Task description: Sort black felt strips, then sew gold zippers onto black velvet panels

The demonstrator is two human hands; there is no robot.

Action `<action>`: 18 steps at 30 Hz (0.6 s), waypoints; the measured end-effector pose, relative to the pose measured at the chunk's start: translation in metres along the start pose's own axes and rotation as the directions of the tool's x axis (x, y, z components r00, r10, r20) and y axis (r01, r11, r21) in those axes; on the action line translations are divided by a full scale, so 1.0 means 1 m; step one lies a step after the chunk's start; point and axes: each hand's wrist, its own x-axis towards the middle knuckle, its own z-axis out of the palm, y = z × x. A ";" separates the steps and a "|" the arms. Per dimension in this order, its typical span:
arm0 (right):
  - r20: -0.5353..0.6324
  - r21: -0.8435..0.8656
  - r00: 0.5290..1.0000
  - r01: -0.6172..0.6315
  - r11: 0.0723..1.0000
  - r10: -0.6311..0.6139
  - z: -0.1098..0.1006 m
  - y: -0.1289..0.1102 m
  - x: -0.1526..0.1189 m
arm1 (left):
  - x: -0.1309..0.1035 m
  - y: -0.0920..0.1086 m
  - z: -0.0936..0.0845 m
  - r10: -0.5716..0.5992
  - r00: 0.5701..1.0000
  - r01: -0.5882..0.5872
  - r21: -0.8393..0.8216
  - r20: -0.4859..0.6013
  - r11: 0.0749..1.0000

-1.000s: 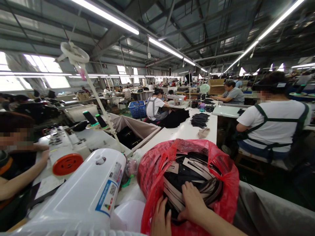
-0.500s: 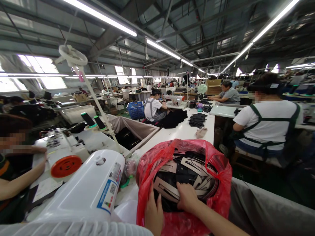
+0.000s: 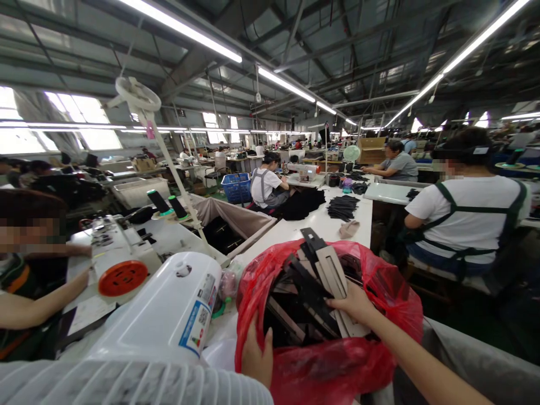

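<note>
A red plastic bag (image 3: 329,365) stands open before me, full of flat black and beige strips, some with long slots cut in them. My right hand (image 3: 356,306) is closed around a few of these slotted strips (image 3: 332,270), lifting them at a slant above the others. Several black strips (image 3: 301,287) lean beside them, and I cannot tell whether they are held too. At the bag's left side, my left hand (image 3: 257,355) grips the plastic, thumb toward the opening; its fingers are partly hidden.
Left of the bag sit a white machine housing (image 3: 164,315) and a ribbed grey hose (image 3: 126,385). A co-worker's arm (image 3: 46,301) rests near a sewing machine with an orange wheel (image 3: 122,277). Black fabric pieces (image 3: 342,207) lie on the white table (image 3: 291,229) ahead.
My right hand has moved up and right, raising slotted strips out of the pile. Strips in the bag have shifted and tilted. My left hand stays at the bag's left side.
</note>
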 end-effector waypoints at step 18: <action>-0.231 0.431 0.966 0.207 0.878 -0.115 -0.057 -0.089 -0.029 | 0.013 0.165 0.077 0.179 0.909 0.163 -0.716 0.377 0.679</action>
